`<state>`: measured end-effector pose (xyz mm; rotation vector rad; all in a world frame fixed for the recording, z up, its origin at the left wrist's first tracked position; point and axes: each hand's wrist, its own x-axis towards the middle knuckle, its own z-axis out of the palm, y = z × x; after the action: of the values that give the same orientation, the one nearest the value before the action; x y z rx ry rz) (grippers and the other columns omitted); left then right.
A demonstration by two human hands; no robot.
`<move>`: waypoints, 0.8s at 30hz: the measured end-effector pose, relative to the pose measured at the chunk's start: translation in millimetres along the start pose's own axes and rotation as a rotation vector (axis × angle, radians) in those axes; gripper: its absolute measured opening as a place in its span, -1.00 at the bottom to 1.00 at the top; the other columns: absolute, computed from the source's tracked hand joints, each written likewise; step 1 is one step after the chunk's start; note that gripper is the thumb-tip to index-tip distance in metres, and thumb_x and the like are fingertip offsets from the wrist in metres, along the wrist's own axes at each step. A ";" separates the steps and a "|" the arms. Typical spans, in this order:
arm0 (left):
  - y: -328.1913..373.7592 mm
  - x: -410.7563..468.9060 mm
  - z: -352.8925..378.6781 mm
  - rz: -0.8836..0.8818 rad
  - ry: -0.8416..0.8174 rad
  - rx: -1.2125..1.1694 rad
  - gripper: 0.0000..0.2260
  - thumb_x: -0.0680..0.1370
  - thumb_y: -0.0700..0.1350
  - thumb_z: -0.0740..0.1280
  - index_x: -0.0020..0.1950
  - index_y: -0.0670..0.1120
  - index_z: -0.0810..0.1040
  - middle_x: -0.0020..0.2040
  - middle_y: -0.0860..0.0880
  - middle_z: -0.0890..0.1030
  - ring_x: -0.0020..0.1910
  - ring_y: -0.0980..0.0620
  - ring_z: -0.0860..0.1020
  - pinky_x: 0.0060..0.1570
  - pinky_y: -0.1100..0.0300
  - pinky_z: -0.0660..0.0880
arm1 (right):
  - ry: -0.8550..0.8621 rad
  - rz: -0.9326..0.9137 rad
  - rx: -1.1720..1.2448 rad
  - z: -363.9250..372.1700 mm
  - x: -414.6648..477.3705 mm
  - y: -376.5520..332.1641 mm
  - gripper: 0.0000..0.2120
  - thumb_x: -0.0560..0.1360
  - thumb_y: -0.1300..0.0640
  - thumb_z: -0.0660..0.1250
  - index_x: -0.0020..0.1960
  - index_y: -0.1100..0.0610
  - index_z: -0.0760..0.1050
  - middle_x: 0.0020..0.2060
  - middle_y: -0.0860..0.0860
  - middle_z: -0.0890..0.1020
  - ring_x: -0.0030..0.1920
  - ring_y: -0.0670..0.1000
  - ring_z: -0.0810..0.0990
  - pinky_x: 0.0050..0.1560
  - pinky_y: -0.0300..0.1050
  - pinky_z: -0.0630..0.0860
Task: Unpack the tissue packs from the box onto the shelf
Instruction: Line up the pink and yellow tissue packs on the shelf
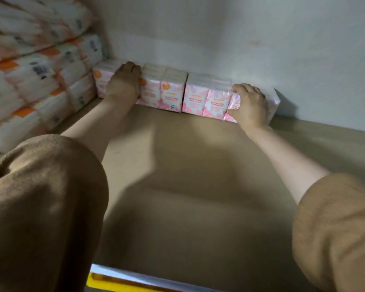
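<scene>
Pink tissue packs [195,98] line the shelf [188,165]; left grip [122,82] and right grip [250,104] clasp them.

Glossy plastic-wrapped tissue packs [195,95], matt smooth shelf [188,165], fuzzy cloth sleeves [40,197]

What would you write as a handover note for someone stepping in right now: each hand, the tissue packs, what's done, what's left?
Left hand: fingers curled over the row of pink plastic-wrapped mini tissue packs near its left end.
Right hand: grips the row's right end.
Done: the row stands against the back wall of the beige flat shelf.
Left: box out of view, so remaining packs unknown.
</scene>
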<state>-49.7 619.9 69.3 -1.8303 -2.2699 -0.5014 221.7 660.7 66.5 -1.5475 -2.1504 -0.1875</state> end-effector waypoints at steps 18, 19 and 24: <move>16.0 -175.0 -112.0 -0.094 -0.292 0.052 -0.59 0.52 0.02 0.31 0.35 -0.05 0.44 0.31 -0.15 0.49 0.28 -0.18 0.48 0.20 0.04 0.45 | -0.463 -0.272 0.273 -75.0 -100.2 -130.2 -0.65 0.37 0.20 0.44 0.14 0.22 0.55 0.09 0.16 0.62 0.14 0.14 0.54 0.13 -0.07 0.47; 12.5 -193.3 -116.9 -0.111 -0.299 0.059 -0.60 0.53 0.03 0.31 0.35 -0.03 0.44 0.31 -0.14 0.50 0.28 -0.18 0.49 0.20 0.04 0.45 | -0.490 -0.317 0.296 -77.0 -113.9 -143.1 -0.66 0.37 0.18 0.45 0.13 0.21 0.56 0.07 0.15 0.62 0.12 0.14 0.55 0.12 -0.08 0.47; -16.7 -289.1 -141.9 -0.231 -0.325 0.059 -0.64 0.56 0.00 0.27 0.34 -0.03 0.44 0.32 -0.07 0.49 0.27 -0.12 0.48 0.19 0.01 0.46 | -0.587 -0.545 0.413 -89.1 -181.3 -207.3 -0.64 0.37 0.13 0.45 0.15 0.16 0.56 0.08 0.11 0.63 0.04 0.05 0.55 0.04 -0.17 0.44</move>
<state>-10.8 301.1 97.9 -1.7370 -2.6966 -0.1737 101.7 398.9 96.0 -0.8140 -2.7930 0.5725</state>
